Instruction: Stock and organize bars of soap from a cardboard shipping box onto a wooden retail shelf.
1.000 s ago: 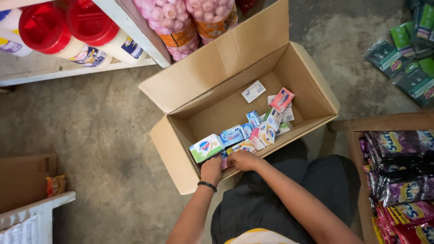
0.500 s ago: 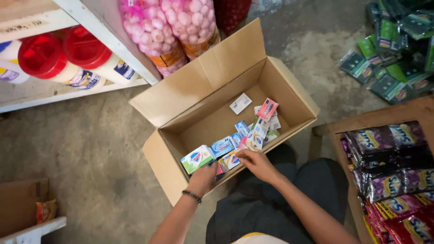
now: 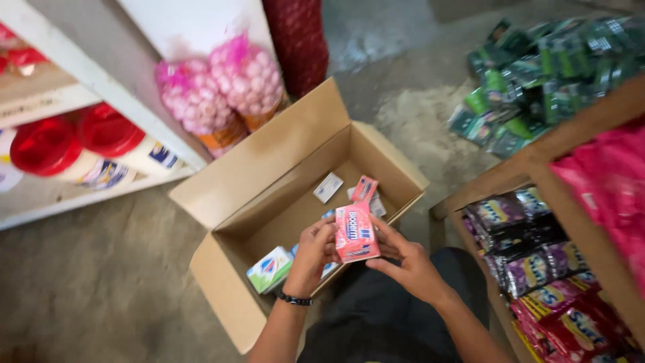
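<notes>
Item: pink carton (image 3: 356,232), long axis upright, face toward us, held above the open cardboard box (image 3: 269,181). Our left hand (image 3: 312,254) and right hand (image 3: 405,261) clasp its sides. Lower packets partly hidden behind hands.

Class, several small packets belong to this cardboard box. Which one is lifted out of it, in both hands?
The pink packet, gripped between the left hand and right hand above the cardboard box; the others lie on the box floor.

Matt cardboard box (image 3: 269,178), seemingly glossy packet (image 3: 356,233)
</notes>
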